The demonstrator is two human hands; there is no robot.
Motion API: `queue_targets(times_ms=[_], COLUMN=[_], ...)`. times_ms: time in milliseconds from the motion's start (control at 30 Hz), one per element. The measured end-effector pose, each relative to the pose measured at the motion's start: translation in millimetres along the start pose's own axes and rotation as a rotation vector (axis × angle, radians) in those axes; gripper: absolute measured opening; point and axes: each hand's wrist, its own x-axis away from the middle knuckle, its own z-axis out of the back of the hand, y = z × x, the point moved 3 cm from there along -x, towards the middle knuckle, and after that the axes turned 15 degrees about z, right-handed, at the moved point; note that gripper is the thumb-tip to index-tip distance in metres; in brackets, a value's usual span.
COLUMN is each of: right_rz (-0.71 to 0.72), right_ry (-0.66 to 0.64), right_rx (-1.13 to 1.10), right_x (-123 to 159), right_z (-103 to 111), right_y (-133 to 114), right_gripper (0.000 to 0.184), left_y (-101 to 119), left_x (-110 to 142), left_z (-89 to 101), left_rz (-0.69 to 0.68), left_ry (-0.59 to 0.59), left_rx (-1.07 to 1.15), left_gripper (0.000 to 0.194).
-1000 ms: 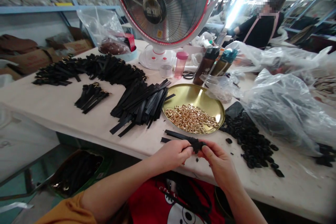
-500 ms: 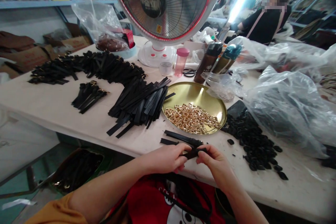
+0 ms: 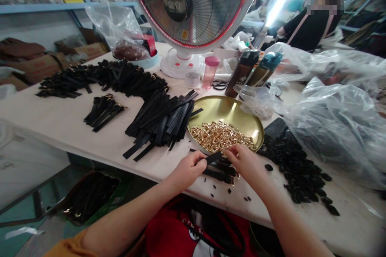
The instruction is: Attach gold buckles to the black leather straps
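Pinched between the thumb and fingers of my left hand point(image 3: 193, 168) is one end of a flat black strap point(image 3: 213, 160). The strap slants up to the right, toward the near rim of a gold-coloured round tray point(image 3: 256, 122). At its far end my right hand point(image 3: 241, 160) has its fingertips closed together; what they grip is too small to make out. Small gold metal fittings point(image 3: 221, 135) lie heaped in the tray, just beyond my fingers. Below the held strap, several black straps with gold ends point(image 3: 221, 176) rest on the table.
Left of the tray lies a pile of black straps point(image 3: 163, 122), with a small bundle point(image 3: 104, 112) and a long heap point(image 3: 105, 74) farther left. Black rounded pieces point(image 3: 289, 164) spread at right beside plastic bags point(image 3: 337, 124). A fan heater point(image 3: 189, 8) and bottles point(image 3: 243, 74) stand behind.
Both hands have moved up from the table's front edge toward the tray. The straps that lay beyond my hands now show below them, and a strap is held out from my left hand.
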Motion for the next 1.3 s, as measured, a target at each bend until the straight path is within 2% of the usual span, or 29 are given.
queue_targets(times_ms=[67, 133, 267, 333, 433, 500, 600, 733, 867, 933, 1033, 1167, 1300], right_rz=[-0.01, -0.037, -0.058, -0.101, -0.234, -0.345, -0.465, -0.426, -0.23, -0.178, -0.258, -0.454, -0.57], right_ry=[-0.06, -0.076, -0.026, 0.053, 0.118, 0.149, 0.218, 0.178, 0.241, 0.254, 0.308, 0.471, 0.395], right_rx=[0.131, 0.141, -0.078, -0.306, -0.895, -1.257, -1.496, -1.482, -1.206, -1.126, -1.198, -1.498, -1.623], right_x=[-8.4, -12.6, -10.6, -2.5, 18.7, 35.4, 55.9, 67.6, 68.3, 68.4, 70.0, 71.6, 73.6], right_z=[-6.9, -14.4, -17.4, -10.8, -4.0, -4.4, -10.5, -20.2, -15.6, -11.9, -8.1, -7.4, -18.1], right_y=[-1.3, -0.7, 3.3, 1.4, -12.4, -27.3, -46.9, -57.6, -51.4, -48.0, -41.5, -34.9, -41.3], right_gripper=[0.015, 0.012, 0.013, 0.018, 0.021, 0.023, 0.024, 0.023, 0.028, 0.027, 0.026, 0.028, 0.031], left_y=[-4.9, -7.6, -4.2, 0.5, 7.1, 10.2, 13.8, 15.1, 12.9, 12.1, 10.4, 5.7, 5.4], left_x=[-0.6, 1.1, 7.0, 9.1, 10.3, 10.5, 12.0, 16.0, 18.1, 18.6, 19.5, 24.0, 29.9], left_z=[0.8, 0.8, -1.0, -3.1, -9.8, -17.9, -28.9, -32.7, -32.1, -32.7, -31.8, -25.8, -23.6], left_rz=[0.032, 0.057, 0.045, -0.004, -0.081, -0.097, -0.078, -0.013, 0.071, 0.072, 0.021, -0.099, -0.247], left_ry=[0.035, 0.032, 0.0, 0.008, 0.019, -0.022, -0.074, -0.093, -0.168, -0.236, -0.28, -0.183, -0.103], left_rx=[0.024, 0.067, 0.124, 0.092, 0.063, 0.066, 0.1, 0.115, 0.033, 0.046, 0.069, -0.202, -0.463], left_gripper=[0.01, 0.007, 0.01, 0.013, 0.02, 0.026, 0.025, 0.017, 0.015, 0.019, 0.028, 0.026, 0.024])
